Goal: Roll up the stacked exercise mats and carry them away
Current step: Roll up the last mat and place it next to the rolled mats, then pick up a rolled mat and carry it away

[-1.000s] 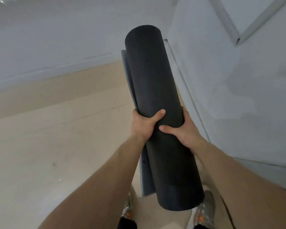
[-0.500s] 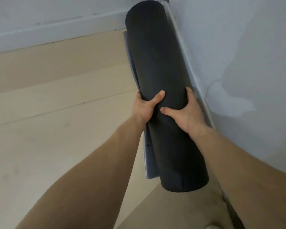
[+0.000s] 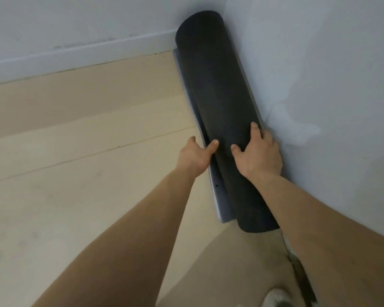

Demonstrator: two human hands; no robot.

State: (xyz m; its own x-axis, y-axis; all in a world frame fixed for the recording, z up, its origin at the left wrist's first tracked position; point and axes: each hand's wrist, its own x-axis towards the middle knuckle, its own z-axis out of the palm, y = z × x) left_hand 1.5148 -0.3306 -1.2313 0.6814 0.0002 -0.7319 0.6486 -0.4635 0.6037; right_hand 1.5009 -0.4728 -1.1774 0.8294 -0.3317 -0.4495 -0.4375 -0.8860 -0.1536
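Nearest us, below our right wrist, the toe of a pale shoe (image 3: 275,298) shows on the wood floor (image 3: 75,196). Our two bare forearms reach forward. Our left hand (image 3: 195,156) pinches the grey mat layer (image 3: 220,196) that sticks out along the roll's left side, its thumb lying against the black surface and its fingers mostly hidden beneath. Just to its right, our right hand (image 3: 259,156) curls over the rolled black exercise mat (image 3: 217,96), thumb spread on top and fingers wrapped down the side nearest the wall (image 3: 319,85). The roll runs away from both hands along the wall's foot, its far end in the corner by the white skirting board (image 3: 87,54).
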